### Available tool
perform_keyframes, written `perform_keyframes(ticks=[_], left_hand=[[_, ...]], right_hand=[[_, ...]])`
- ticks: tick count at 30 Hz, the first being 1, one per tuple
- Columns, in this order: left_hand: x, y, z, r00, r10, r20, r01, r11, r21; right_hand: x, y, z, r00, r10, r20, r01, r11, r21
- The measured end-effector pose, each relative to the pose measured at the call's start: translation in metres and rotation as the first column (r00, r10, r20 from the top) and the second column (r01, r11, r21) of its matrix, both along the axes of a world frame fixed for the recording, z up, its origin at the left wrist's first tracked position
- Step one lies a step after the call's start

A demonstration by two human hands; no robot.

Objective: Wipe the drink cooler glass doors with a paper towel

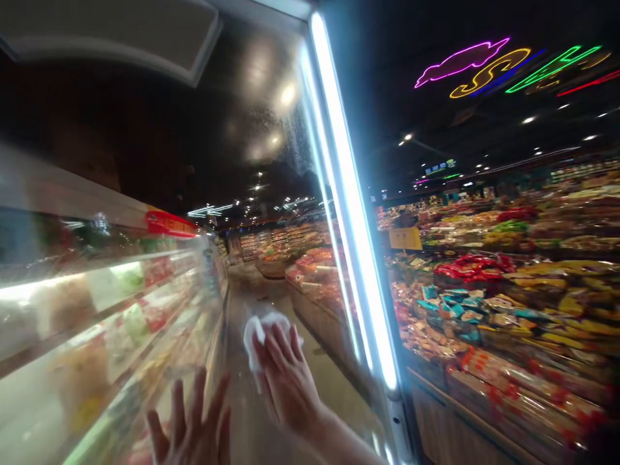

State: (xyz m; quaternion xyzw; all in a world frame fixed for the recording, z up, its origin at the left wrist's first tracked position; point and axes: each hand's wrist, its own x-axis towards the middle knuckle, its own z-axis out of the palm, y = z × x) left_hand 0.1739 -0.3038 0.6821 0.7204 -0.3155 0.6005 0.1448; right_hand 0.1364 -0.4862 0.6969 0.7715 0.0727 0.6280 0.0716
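My right hand (285, 374) presses a crumpled white cloth (255, 332) flat against the glass door (271, 161). Its fingers lie over the cloth, which sticks out to the left and above them. At the bottom left, my left hand (191, 420) is raised with its fingers spread, holding nothing; whether it touches the glass I cannot tell. A cloudy smear (298, 139) shows high on the glass near the frame.
A bright light strip (356, 206) runs down the door's edge. Left, blurred shelves (135, 316) hold packaged goods under a red sign (169, 223). Right, long display bins (484, 303) are heaped with colourful packets. An aisle floor (247, 284) shows through or in the glass.
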Motion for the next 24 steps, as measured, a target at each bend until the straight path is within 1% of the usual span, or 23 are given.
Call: perform_keyframes(ticks=[1, 2, 3, 4, 5, 6, 7, 8, 9, 10, 11, 12, 13, 14, 15, 16, 17, 18, 19, 20, 22, 23, 24], left_hand=[[0.002, -0.007, 0.035, 1.0, -0.006, 0.002, 0.006, 1.0, 0.004], [0.003, -0.013, 0.07, 1.0, -0.019, 0.002, 0.019, 1.0, -0.022], [0.004, -0.019, 0.103, 0.999, -0.032, 0.008, 0.032, 0.999, -0.036], [0.004, -0.025, 0.13, 0.999, -0.029, 0.015, 0.03, 0.998, -0.048], [0.004, -0.031, 0.148, 0.999, -0.031, 0.022, 0.033, 0.998, -0.058], [0.003, -0.037, 0.157, 0.999, -0.033, 0.028, 0.034, 0.998, -0.06], [0.001, -0.042, 0.154, 0.999, -0.037, 0.032, 0.038, 0.997, -0.06], [0.0, -0.046, 0.14, 0.998, -0.047, 0.035, 0.049, 0.997, -0.056], [-0.001, -0.05, 0.117, 0.997, -0.06, 0.038, 0.061, 0.997, -0.041], [-0.001, -0.054, 0.087, 0.996, -0.074, 0.044, 0.074, 0.997, -0.011], [-0.001, -0.056, 0.053, 0.994, -0.091, 0.06, 0.09, 0.996, 0.03], [0.0, -0.059, 0.018, 0.992, -0.098, 0.076, 0.089, 0.99, 0.11], [0.002, -0.06, -0.013, 0.987, -0.113, 0.118, 0.088, 0.975, 0.204], [0.003, -0.062, -0.038, 0.976, -0.139, 0.167, 0.086, 0.953, 0.289], [0.005, -0.063, -0.053, 0.964, -0.167, 0.205, 0.084, 0.928, 0.364], [0.007, -0.064, -0.056, 0.952, -0.195, 0.236, 0.079, 0.901, 0.427], [0.008, -0.066, -0.047, 0.943, -0.213, 0.255, 0.072, 0.88, 0.47], [0.009, -0.068, -0.026, 0.94, -0.217, 0.265, 0.063, 0.871, 0.488], [0.009, -0.07, 0.004, 0.939, -0.21, 0.272, 0.051, 0.868, 0.495], [0.01, -0.073, 0.042, 0.943, -0.184, 0.277, 0.039, 0.888, 0.457], [0.009, -0.081, 0.125, 0.947, -0.147, 0.287, 0.033, 0.93, 0.365], [0.008, -0.085, 0.161, 0.95, -0.123, 0.288, 0.027, 0.948, 0.318], [0.007, -0.089, 0.19, 0.955, -0.094, 0.28, 0.016, 0.963, 0.268]], right_hand=[[-0.004, -0.011, 0.035, 1.0, 0.004, -0.028, -0.003, 0.999, 0.054], [-0.006, -0.022, 0.071, 1.0, 0.012, -0.027, -0.009, 0.995, 0.099], [-0.009, -0.032, 0.102, 1.0, 0.024, 0.004, -0.025, 0.992, 0.124], [-0.01, -0.04, 0.127, 0.999, 0.037, 0.034, -0.042, 0.991, 0.131], [-0.011, -0.047, 0.143, 0.997, 0.051, 0.057, -0.058, 0.991, 0.125], [-0.012, -0.051, 0.149, 0.996, 0.063, 0.069, -0.071, 0.991, 0.114], [-0.013, -0.055, 0.143, 0.995, 0.069, 0.067, -0.076, 0.991, 0.108], [-0.014, -0.056, 0.128, 0.996, 0.068, 0.059, -0.074, 0.991, 0.109], [-0.015, -0.057, 0.103, 0.997, 0.058, 0.049, -0.063, 0.991, 0.114], [-0.016, -0.057, 0.073, 0.998, 0.041, 0.039, -0.045, 0.992, 0.12], [-0.018, -0.058, 0.039, 0.999, 0.021, 0.039, -0.026, 0.993, 0.118], [-0.019, -0.059, 0.005, 0.999, 0.003, 0.037, -0.006, 0.995, 0.102], [-0.021, -0.061, -0.024, 0.999, -0.008, 0.036, 0.005, 0.997, 0.075], [-0.022, -0.065, -0.046, 1.0, -0.013, 0.026, 0.012, 0.999, 0.044], [-0.024, -0.07, -0.059, 1.0, -0.015, 0.012, 0.015, 1.0, 0.015], [-0.025, -0.077, -0.06, 1.0, -0.014, -0.002, 0.014, 1.0, -0.006], [-0.026, -0.086, -0.05, 1.0, -0.01, -0.017, 0.01, 1.0, -0.016], [-0.026, -0.095, -0.029, 1.0, -0.004, -0.026, 0.003, 1.0, -0.015], [-0.025, -0.104, 0.001, 1.0, 0.009, -0.02, -0.009, 1.0, -0.008], [-0.024, -0.113, 0.038, 1.0, 0.025, -0.006, -0.025, 1.0, 0.002], [-0.021, -0.125, 0.116, 0.997, 0.061, 0.037, -0.061, 0.998, 0.014], [-0.019, -0.128, 0.151, 0.996, 0.07, 0.06, -0.071, 0.997, 0.017], [-0.018, -0.129, 0.179, 0.994, 0.073, 0.082, -0.075, 0.997, 0.021]])
